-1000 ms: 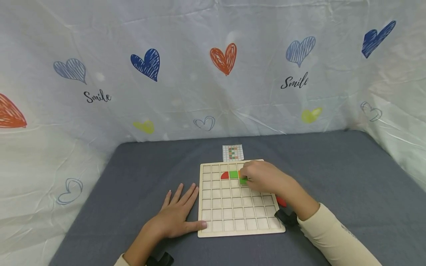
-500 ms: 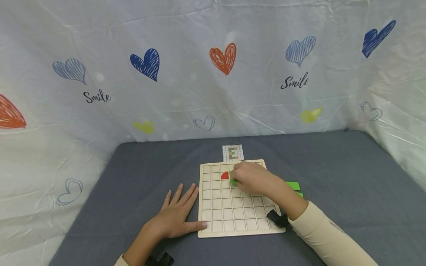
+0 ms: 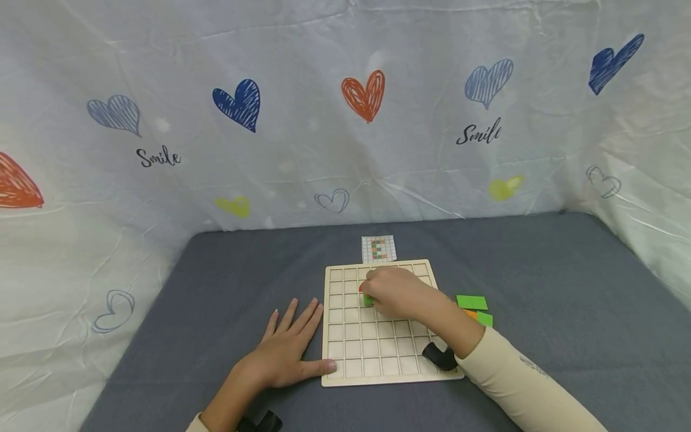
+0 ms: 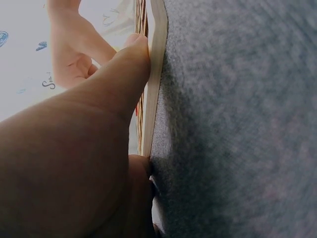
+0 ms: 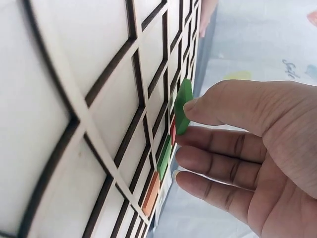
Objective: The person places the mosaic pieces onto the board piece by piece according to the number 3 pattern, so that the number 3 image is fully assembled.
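My right hand [image 3: 396, 293] pinches a green square tile [image 5: 183, 106] between thumb and forefinger, just above the wooden grid board [image 3: 345, 380]. The other fingers are bent beneath the tile in the right wrist view. A red tile [image 5: 173, 130], a green tile [image 5: 164, 157] and an orange tile [image 5: 151, 192] sit in a row of the board's cells. From the head, the hand covers most of that row, and only a sliver of the red one shows. My left hand [image 3: 286, 351] lies with fingers spread along the board's left edge, its thumb on the near left corner.
Behind the board lies a small printed pattern card [image 3: 378, 248]. To its right on the grey cloth [image 3: 550, 288] are a loose green piece [image 3: 472, 302] and an orange-and-green group [image 3: 480, 317], partly behind the right forearm. A white printed curtain [image 3: 291, 150] hangs behind.
My right hand has moved left across the board with the green tile, toward the red one. Loose pieces at the right came into view past the forearm. The left hand stays put.
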The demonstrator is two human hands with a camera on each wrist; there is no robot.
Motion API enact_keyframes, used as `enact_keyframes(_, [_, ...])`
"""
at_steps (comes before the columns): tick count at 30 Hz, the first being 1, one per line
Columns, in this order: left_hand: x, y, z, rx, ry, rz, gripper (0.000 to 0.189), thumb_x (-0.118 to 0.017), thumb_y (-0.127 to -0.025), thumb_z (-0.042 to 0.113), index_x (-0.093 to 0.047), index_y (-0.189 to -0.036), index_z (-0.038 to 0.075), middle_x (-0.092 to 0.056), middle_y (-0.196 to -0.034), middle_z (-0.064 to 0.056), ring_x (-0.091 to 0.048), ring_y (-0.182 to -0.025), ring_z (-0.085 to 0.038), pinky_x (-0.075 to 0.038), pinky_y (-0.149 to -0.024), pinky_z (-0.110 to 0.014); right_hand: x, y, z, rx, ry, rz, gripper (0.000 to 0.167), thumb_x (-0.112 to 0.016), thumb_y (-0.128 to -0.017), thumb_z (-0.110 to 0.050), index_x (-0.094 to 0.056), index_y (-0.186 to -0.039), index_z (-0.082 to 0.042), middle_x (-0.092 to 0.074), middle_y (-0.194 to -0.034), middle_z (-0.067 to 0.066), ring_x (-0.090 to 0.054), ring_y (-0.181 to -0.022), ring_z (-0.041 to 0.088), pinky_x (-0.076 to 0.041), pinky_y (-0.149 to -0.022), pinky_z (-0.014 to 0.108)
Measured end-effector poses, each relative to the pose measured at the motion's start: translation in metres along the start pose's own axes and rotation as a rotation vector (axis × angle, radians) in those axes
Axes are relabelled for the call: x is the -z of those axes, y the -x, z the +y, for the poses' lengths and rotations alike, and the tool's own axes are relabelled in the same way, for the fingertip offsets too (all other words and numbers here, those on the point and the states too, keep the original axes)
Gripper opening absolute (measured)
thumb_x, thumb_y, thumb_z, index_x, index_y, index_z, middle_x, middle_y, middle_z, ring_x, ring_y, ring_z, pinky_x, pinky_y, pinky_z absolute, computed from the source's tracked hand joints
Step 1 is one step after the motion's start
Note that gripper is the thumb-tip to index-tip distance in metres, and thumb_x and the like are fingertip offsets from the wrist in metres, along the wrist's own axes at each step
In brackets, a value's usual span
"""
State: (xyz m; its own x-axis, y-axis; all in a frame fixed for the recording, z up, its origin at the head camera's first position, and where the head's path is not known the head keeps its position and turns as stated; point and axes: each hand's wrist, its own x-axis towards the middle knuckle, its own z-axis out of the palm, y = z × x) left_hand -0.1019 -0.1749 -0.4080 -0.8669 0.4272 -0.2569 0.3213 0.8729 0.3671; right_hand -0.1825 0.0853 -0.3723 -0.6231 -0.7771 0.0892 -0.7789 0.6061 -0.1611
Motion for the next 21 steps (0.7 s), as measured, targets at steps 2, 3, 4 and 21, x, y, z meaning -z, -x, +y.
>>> enact_keyframes(2, [-0.0001,0.0,-0.0002,-0.002,0.001,0.0,0.108,-0.051,-0.084,0.082,-0.016,-0.163,0.018,-0.009,-0.168,-0.001,0.004,-0.151,-0.036,0.003,-0.113,-0.067,-0.0008,-0.0015,-0.0009,0.008,0.011,0.001,0.027,-0.065,-0.08,0.008,-0.058,-0.069,-0.016,-0.046,-0.068,-0.007,-0.041,-0.061,0.01,-0.037,-0.055,0.026])
enact_keyframes(3, [-0.0002,0.0001,-0.0003,-0.001,-0.003,-0.002,0.108,-0.051,-0.084,0.082,-0.015,-0.163,0.018,-0.008,-0.168,-0.001,0.005,-0.151,-0.036,0.003,-0.113,-0.066,-0.0013,-0.0023,-0.0013,0.009,0.016,-0.002,0.029,-0.065,-0.08,0.008,-0.056,-0.068,-0.017,-0.044,-0.067,-0.007,-0.038,-0.061,0.01,-0.035,-0.054,0.026])
enact_keyframes(4, [-0.0003,-0.0001,-0.0004,-0.001,-0.004,-0.003,0.108,-0.051,-0.084,0.082,-0.015,-0.163,0.018,-0.008,-0.168,-0.001,0.005,-0.151,-0.036,0.003,-0.113,-0.066,-0.0019,-0.0032,-0.0015,0.012,0.023,-0.002,0.031,-0.065,-0.08,0.007,-0.053,-0.066,-0.018,-0.042,-0.067,-0.007,-0.036,-0.06,0.01,-0.033,-0.054,0.026])
enact_keyframes(21, [0.0033,0.0012,0.0033,0.012,-0.015,-0.01,0.107,-0.049,-0.084,0.083,-0.016,-0.163,0.018,-0.009,-0.167,0.0,0.004,-0.152,-0.036,0.001,-0.114,-0.067,-0.0055,-0.0104,-0.0046,0.03,0.051,-0.021,0.026,-0.067,-0.082,0.004,-0.058,-0.07,-0.017,-0.048,-0.07,-0.005,-0.045,-0.062,0.012,-0.04,-0.056,0.028])
